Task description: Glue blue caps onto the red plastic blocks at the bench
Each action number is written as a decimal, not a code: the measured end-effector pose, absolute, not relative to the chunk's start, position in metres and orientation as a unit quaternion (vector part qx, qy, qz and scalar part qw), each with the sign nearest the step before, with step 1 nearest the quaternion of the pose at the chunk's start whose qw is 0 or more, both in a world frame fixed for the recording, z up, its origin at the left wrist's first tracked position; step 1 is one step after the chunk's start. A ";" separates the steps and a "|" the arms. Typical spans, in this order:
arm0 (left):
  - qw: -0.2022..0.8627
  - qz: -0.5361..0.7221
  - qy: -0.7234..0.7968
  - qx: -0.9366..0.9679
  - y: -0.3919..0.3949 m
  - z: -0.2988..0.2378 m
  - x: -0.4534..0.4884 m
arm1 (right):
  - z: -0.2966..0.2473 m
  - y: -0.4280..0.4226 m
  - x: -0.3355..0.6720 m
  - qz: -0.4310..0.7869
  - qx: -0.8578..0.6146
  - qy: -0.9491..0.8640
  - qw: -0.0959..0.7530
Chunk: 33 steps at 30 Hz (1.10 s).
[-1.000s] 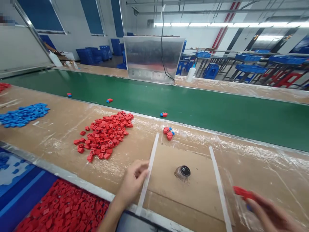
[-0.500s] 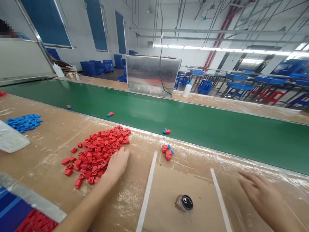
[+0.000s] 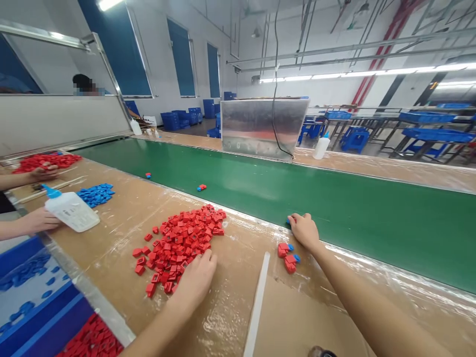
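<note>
My right hand [image 3: 305, 230] has reached onto the near edge of the green conveyor belt [image 3: 357, 213]. Its fingers close over a small red-and-blue plastic piece, and only a blue bit [image 3: 288, 221] shows beside the fingertips. At the right side of a heap of small red plastic blocks [image 3: 182, 238] rests my left hand [image 3: 201, 273], fingers curled down; whatever they hold is hidden. Between the hands, two joined red-and-blue pieces [image 3: 290, 264] lie on the brown table top [image 3: 230, 302]. Farther along, two more such pieces [image 3: 201, 188] sit on the belt.
On the left a co-worker's hand [image 3: 40, 220] is at a white glue bottle [image 3: 72, 210], near blue parts [image 3: 95, 194]. Blue bins [image 3: 40, 317] stand below the table edge. A dark round object [image 3: 323, 351] shows at the bottom, right of a white tape strip [image 3: 257, 302].
My right hand has moved from the table at right to the belt edge and closed over the piece there. My left hand stays by the red heap. The view has swung left.
</note>
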State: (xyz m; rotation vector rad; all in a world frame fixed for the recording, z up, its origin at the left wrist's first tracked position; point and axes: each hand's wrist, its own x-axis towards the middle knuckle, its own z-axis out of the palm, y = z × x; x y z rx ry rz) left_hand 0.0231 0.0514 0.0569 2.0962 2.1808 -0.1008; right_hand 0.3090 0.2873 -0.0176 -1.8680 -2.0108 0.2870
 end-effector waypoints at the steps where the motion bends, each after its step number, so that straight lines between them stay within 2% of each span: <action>1: 0.068 -0.020 0.722 0.688 0.049 0.056 0.021 | -0.018 0.289 0.307 0.108 -0.667 -0.713 0.190; 7: 0.176 0.092 0.681 0.705 0.034 0.051 0.009 | 0.001 0.280 0.327 0.135 -0.657 -0.717 0.192; 12: 0.316 0.178 0.622 0.693 0.021 0.035 0.018 | 0.026 0.224 0.395 0.155 -0.639 -0.744 0.123; 16: 0.226 0.210 0.635 0.709 0.011 0.033 0.028 | 0.038 0.160 0.449 0.151 -0.627 -0.761 0.067; 20: 0.160 0.119 0.630 0.751 0.001 0.037 0.034 | 0.042 0.100 0.481 0.144 -0.631 -0.762 0.035; 22: 0.158 0.092 0.622 0.762 -0.002 0.040 0.037 | 0.045 0.073 0.488 0.152 -0.641 -0.750 0.053; 25: 0.181 0.111 0.614 0.760 -0.007 0.047 0.043 | 0.051 0.038 0.486 0.202 -0.654 -0.715 0.138; 27: 0.259 0.181 0.589 0.744 -0.010 0.051 0.052 | 0.055 0.018 0.478 0.254 -0.645 -0.694 0.194; 29: 0.404 0.281 0.538 0.684 -0.015 0.053 0.069 | 0.055 0.000 0.468 0.313 -0.627 -0.676 0.230; 31: 0.557 0.367 0.477 0.572 -0.022 0.049 0.091 | 0.051 -0.014 0.458 0.365 -0.615 -0.652 0.254; 33: 0.663 0.426 0.427 0.443 -0.030 0.041 0.115 | 0.046 -0.023 0.451 0.403 -0.611 -0.625 0.271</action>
